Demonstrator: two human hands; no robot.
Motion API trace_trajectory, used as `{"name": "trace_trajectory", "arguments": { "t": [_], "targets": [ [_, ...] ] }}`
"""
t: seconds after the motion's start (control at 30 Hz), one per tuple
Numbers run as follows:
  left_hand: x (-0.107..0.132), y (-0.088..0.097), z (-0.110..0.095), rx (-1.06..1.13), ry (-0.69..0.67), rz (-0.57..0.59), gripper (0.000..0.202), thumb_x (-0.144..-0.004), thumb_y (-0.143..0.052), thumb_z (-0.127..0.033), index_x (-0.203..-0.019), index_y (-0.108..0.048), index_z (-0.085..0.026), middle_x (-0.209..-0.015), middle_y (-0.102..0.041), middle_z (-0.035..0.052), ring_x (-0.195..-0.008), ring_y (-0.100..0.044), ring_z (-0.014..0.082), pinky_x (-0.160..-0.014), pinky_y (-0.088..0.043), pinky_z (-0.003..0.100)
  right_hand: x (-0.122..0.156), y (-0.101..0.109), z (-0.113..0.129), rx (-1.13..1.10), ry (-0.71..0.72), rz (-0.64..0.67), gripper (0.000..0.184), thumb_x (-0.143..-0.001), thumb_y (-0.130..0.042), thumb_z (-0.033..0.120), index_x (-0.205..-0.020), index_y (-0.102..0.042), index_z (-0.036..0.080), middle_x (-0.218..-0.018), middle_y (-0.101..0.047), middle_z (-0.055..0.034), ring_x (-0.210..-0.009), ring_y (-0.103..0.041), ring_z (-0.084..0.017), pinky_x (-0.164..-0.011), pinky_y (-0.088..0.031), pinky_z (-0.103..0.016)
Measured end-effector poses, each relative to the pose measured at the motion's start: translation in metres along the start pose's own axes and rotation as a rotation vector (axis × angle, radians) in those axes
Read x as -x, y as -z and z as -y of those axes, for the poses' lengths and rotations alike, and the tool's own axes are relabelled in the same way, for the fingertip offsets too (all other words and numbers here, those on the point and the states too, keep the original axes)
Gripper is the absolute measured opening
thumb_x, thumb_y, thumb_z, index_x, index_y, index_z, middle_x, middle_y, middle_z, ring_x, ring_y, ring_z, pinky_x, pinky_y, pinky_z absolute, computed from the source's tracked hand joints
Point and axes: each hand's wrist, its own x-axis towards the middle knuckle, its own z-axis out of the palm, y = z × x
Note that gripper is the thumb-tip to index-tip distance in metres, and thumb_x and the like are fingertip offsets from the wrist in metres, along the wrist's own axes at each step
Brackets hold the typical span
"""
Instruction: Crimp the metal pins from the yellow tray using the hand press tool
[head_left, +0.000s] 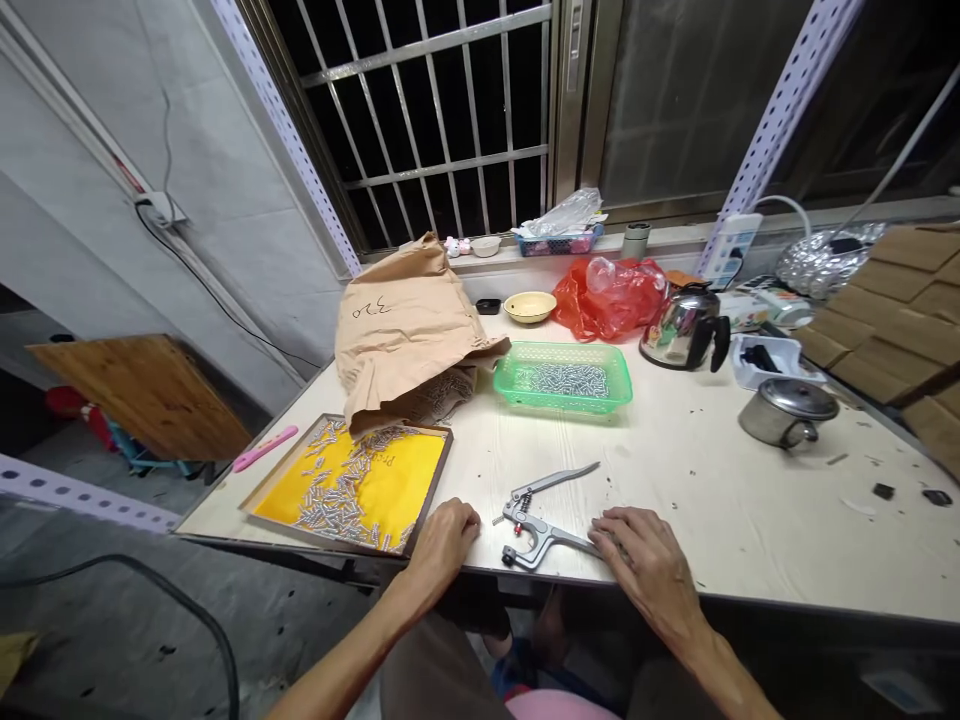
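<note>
A pair of grey metal snap-fastener pliers (536, 530) lies on the table near its front edge, handles spread apart. My right hand (649, 560) rests on the table with its curled fingers over the end of the lower handle. My left hand (442, 545) lies at the table edge between the tray and the pliers, fingers curled in; whatever may be inside them is hidden. To its left, a shallow tray (442, 465) with a yellow bottom holds many small metal springs (337, 505). One small spring (498, 520) sits beside the pliers' head.
A brown paper bag (412, 330) leans over the tray's back, more metal pieces at its mouth. Behind the pliers stands a green basket (562, 400) of small metal parts. A kettle (679, 330), lidded metal cup (784, 415) and red plastic bag (600, 300) are farther right and back.
</note>
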Motion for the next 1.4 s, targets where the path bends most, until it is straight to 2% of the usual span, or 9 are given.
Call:
{"name": "trace_trajectory", "arguments": {
  "t": [0.2,0.4,0.53,0.63,0.77,0.87,1.07,1.23,1.4],
  "targets": [
    [0.004,-0.001,0.001,-0.044,0.019,0.037,0.017,-0.077,-0.053,-0.013,-0.087,-0.066,-0.014,-0.084,-0.064,0.0076,-0.078,-0.058,0.0173,-0.07,-0.039,0.026,0.0,0.0,0.0,-0.014,-0.001,-0.005,0.018,-0.09,-0.051,0.031,-0.095,-0.064,0.02,-0.095,-0.063,-0.0064,-0.094,-0.055,-0.022,-0.08,-0.041,-0.036],
    [0.009,-0.008,0.006,-0.012,-0.006,-0.028,0.019,-0.078,-0.049,-0.014,-0.088,-0.066,-0.013,-0.086,-0.064,0.0093,-0.081,-0.058,0.0183,-0.073,-0.04,0.027,-0.001,0.001,0.002,-0.009,-0.032,0.013,0.019,-0.09,-0.049,0.031,-0.095,-0.064,0.021,-0.095,-0.063,-0.0065,-0.093,-0.055,-0.022,-0.08,-0.041,-0.037],
    [0.008,-0.009,0.006,0.245,0.098,-0.036,0.02,-0.076,-0.053,-0.025,-0.084,-0.067,-0.013,-0.08,-0.066,0.0063,-0.072,-0.058,0.0161,-0.067,-0.042,0.025,-0.002,0.002,0.004,-0.015,-0.047,0.011,0.018,-0.09,-0.049,0.03,-0.095,-0.064,0.02,-0.095,-0.062,-0.0067,-0.094,-0.054,-0.022,-0.081,-0.041,-0.037],
    [0.003,-0.008,-0.003,0.535,0.263,0.069,0.031,-0.069,-0.059,-0.039,-0.081,-0.066,-0.012,-0.062,-0.061,0.0008,-0.049,-0.048,0.0109,-0.05,-0.036,0.023,-0.003,0.003,0.005,-0.022,-0.048,0.016,0.017,-0.09,-0.049,0.029,-0.095,-0.064,0.02,-0.095,-0.062,-0.0065,-0.094,-0.054,-0.021,-0.081,-0.041,-0.036],
    [-0.005,-0.009,-0.019,0.753,0.306,0.166,0.037,-0.061,-0.062,-0.046,-0.072,-0.063,-0.011,-0.048,-0.05,-0.0044,-0.04,-0.034,0.0061,-0.042,-0.025,0.021,-0.005,0.005,0.006,-0.03,-0.053,0.02,0.017,-0.09,-0.049,0.029,-0.095,-0.064,0.021,-0.094,-0.062,-0.0068,-0.093,-0.054,-0.022,-0.08,-0.04,-0.036],
    [-0.01,-0.011,-0.024,0.697,0.277,0.217,0.034,-0.061,-0.061,-0.045,-0.067,-0.063,-0.012,-0.042,-0.043,-0.0068,-0.038,-0.029,0.0049,-0.041,-0.019,0.021,-0.006,0.006,0.006,-0.034,-0.051,0.019,0.018,-0.091,-0.049,0.03,-0.095,-0.064,0.02,-0.095,-0.062,-0.0072,-0.093,-0.054,-0.022,-0.08,-0.04,-0.037],
    [-0.022,-0.011,-0.025,0.543,0.264,0.283,0.032,-0.06,-0.059,-0.045,-0.06,-0.062,-0.013,-0.038,-0.039,-0.0069,-0.037,-0.031,0.0054,-0.042,-0.017,0.021,-0.007,0.006,0.006,-0.035,-0.044,0.016,0.021,-0.091,-0.048,0.033,-0.094,-0.064,0.02,-0.093,-0.061,-0.0077,-0.091,-0.054,-0.021,-0.079,-0.04,-0.036],
    [-0.027,-0.01,-0.027,0.57,0.266,0.388,0.035,-0.058,-0.058,-0.049,-0.048,-0.05,-0.017,-0.033,-0.034,-0.0073,-0.034,-0.026,0.0054,-0.04,-0.014,0.023,-0.007,0.008,0.007,-0.046,-0.051,0.024,0.022,-0.091,-0.047,0.033,-0.095,-0.064,0.02,-0.094,-0.061,-0.0081,-0.093,-0.054,-0.022,-0.08,-0.04,-0.036],
    [-0.031,-0.012,-0.026,0.558,0.276,0.422,0.039,-0.056,-0.061,-0.054,-0.047,-0.048,-0.018,-0.032,-0.034,-0.0076,-0.033,-0.026,0.0052,-0.039,-0.015,0.023,-0.009,0.01,0.008,-0.037,-0.058,0.034,0.022,-0.091,-0.047,0.033,-0.095,-0.065,0.02,-0.093,-0.062,-0.008,-0.093,-0.054,-0.022,-0.081,-0.041,-0.037]
  ]
}}
